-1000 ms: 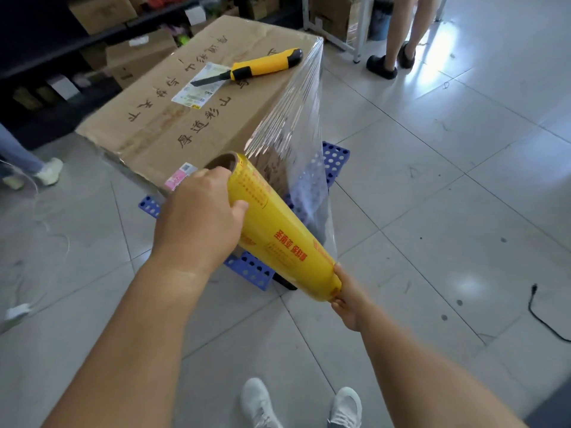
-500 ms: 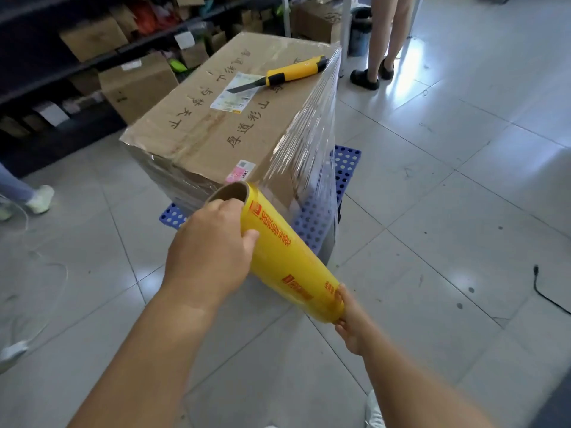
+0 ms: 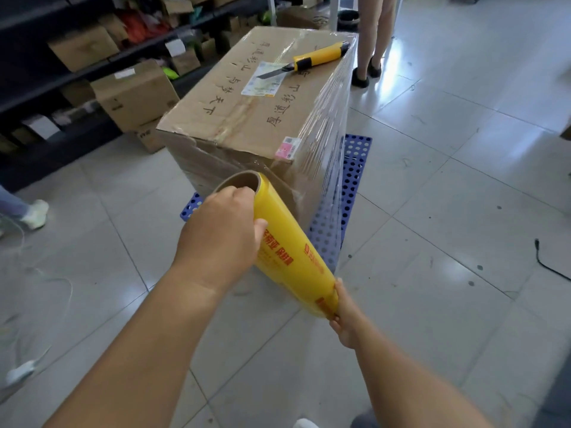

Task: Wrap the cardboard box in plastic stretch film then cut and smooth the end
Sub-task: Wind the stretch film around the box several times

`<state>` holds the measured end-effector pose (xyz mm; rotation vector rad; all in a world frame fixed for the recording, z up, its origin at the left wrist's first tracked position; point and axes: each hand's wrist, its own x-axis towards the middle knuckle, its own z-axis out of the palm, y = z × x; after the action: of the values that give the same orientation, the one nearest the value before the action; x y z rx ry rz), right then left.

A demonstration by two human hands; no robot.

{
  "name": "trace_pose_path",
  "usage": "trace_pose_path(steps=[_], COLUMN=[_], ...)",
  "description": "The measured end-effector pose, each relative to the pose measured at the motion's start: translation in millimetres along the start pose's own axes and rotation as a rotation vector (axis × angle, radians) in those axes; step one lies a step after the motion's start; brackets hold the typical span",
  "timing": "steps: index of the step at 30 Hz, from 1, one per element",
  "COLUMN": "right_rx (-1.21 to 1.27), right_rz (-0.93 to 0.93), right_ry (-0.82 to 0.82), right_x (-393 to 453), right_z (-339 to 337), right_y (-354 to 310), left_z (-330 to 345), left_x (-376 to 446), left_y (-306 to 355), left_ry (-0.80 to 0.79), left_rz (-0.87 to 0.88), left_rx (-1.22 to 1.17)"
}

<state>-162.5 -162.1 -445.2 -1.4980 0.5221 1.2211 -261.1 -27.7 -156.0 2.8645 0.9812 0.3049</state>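
A large cardboard box [image 3: 247, 118] with handwritten characters stands on a blue perforated pallet [image 3: 349, 193]. Clear stretch film [image 3: 332, 143] covers its right side and runs down to a yellow film roll [image 3: 293, 254] held tilted in front of the box's near corner. My left hand [image 3: 222, 239] grips the roll's upper end at the cardboard core. My right hand [image 3: 346, 316] holds the lower end. A yellow utility knife [image 3: 312, 58] with its blade out lies on top of the box at the far right.
Dark shelves [image 3: 61, 72] with cardboard boxes line the left. A person's legs [image 3: 370, 41] stand just behind the box. Another person's shoe [image 3: 35, 213] is at the left edge. A black cable [image 3: 550, 267] lies on the tiled floor at right.
I have moved around the box toward its near corner, carrying the roll. The film, stretched loose in the air before, now lies flat against the box's right side.
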Motion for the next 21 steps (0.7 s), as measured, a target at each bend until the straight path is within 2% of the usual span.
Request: trace_pose_path(steps=[15, 21], right_rx=[0.145, 0.245], right_rz=[0.002, 0.017], right_ry=[-0.062, 0.012], right_x=[-0.4, 6.8], right_z=[94.0, 136.9], right_y=[22.1, 22.8], left_z=[-6.5, -6.4], left_x=[23.0, 51.6], left_y=[-76.8, -114.1], left_ry=[-0.075, -0.105], left_rz=[0.107, 0.203], left_rx=[-0.022, -0.059])
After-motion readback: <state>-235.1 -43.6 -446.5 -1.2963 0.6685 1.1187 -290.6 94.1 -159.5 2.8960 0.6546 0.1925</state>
